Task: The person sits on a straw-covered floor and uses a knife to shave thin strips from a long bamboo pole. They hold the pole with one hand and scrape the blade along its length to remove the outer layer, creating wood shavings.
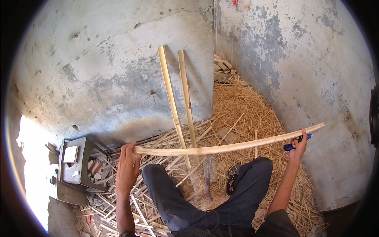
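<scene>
A long pale bamboo strip (205,150) stretches across in front of me above my knees, its right end tilted a little higher. My left hand (127,166) grips its left end between the fingers and thumb. Nearer the other end, my right hand (299,147) is closed around the strip, and a short length sticks out beyond it. In the same right hand is a blue and black tool (290,147); the fingers partly hide it, so its kind is unclear. Between my legs stands a narrow grey tool with a brown end (208,177).
Two split bamboo lengths (170,91) lean against the grey wall (98,79) ahead. Shavings (244,106) and loose strips (138,213) cover the floor. On the left is a worn box-like stand (73,170) with rubble beside it. Broken bricks (224,65) lie in the far corner.
</scene>
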Motion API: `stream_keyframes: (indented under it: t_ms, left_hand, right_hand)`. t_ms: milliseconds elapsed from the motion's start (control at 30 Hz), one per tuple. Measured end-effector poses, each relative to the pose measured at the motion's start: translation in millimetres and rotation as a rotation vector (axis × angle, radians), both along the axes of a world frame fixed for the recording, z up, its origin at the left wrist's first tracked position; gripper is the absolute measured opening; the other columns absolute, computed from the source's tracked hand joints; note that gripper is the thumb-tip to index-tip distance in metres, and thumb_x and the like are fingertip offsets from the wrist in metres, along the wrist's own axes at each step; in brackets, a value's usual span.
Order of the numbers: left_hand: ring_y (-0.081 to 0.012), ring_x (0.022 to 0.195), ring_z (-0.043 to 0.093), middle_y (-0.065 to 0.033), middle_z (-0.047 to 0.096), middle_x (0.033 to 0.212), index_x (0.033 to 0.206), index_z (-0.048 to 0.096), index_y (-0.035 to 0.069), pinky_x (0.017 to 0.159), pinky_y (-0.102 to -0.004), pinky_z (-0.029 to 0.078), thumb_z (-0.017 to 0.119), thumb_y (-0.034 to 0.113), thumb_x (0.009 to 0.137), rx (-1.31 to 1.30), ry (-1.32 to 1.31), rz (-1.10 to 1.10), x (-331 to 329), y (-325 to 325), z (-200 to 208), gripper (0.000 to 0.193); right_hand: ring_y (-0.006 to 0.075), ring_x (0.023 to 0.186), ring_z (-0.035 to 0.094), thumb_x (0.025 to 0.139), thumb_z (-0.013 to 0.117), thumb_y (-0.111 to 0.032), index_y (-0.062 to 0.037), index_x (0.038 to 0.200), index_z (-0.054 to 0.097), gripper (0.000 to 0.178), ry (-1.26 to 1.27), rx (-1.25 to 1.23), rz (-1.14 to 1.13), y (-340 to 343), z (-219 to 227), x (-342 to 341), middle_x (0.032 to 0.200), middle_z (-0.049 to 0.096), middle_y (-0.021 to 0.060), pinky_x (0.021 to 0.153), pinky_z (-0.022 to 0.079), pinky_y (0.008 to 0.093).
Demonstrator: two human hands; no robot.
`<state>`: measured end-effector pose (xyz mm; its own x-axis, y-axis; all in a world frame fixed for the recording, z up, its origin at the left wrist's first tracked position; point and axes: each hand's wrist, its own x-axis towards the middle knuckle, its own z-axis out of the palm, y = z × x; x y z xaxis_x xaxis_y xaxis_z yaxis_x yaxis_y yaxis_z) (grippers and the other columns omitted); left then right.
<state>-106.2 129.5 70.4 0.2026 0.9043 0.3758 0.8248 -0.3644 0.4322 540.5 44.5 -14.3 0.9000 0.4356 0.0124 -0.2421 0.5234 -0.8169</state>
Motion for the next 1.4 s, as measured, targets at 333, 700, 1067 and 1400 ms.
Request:
stream_keyframes:
  t_ms: [333,700,1067,1400]
  left_hand:
    - [-0.0466,0.095,0.07,-0.0317,0.07,0.108,0.152,0.039,-0.02,0.086,-0.0561,0.054,0.055,0.005,0.102,0.071,0.353,0.297,7,29,-73,0.058]
    - [-0.0501,0.076,0.071,-0.0287,0.073,0.083,0.105,0.06,-0.008,0.069,-0.0615,0.052,0.052,0.018,0.113,-0.039,0.215,0.391,-24,52,-115,0.029]
    - [-0.0515,0.072,0.064,-0.0291,0.065,0.072,0.099,0.066,-0.001,0.069,-0.0626,0.046,0.052,0.021,0.114,-0.025,0.117,0.213,-11,17,-100,0.031]
    - [-0.0382,0.072,0.058,-0.02,0.066,0.081,0.098,0.064,-0.003,0.072,-0.0486,0.045,0.044,0.021,0.119,-0.004,-0.385,0.248,5,9,-94,0.037]
  right_hand:
    - [0.0044,0.051,0.036,0.112,0.062,-0.038,-0.004,0.122,0.066,0.035,-0.12,-0.031,-0.01,2,28,-33,0.072,0.047,-0.0033,0.044,0.027,0.0246]
    - [0.0043,0.053,0.037,0.112,0.061,-0.039,-0.0061,0.118,0.067,0.034,-0.216,-0.006,-0.046,-9,64,-100,0.071,0.049,-0.0033,0.047,0.027,0.0248]
    - [0.0045,0.051,0.036,0.112,0.061,-0.037,-0.0035,0.119,0.066,0.034,-0.238,-0.017,-0.062,-4,56,-42,0.072,0.047,-0.0037,0.046,0.026,0.0243]
    - [0.0047,0.049,0.036,0.111,0.064,-0.039,-0.0024,0.119,0.067,0.037,-0.151,-0.041,-0.048,-2,29,-33,0.074,0.047,-0.0034,0.045,0.026,0.025]
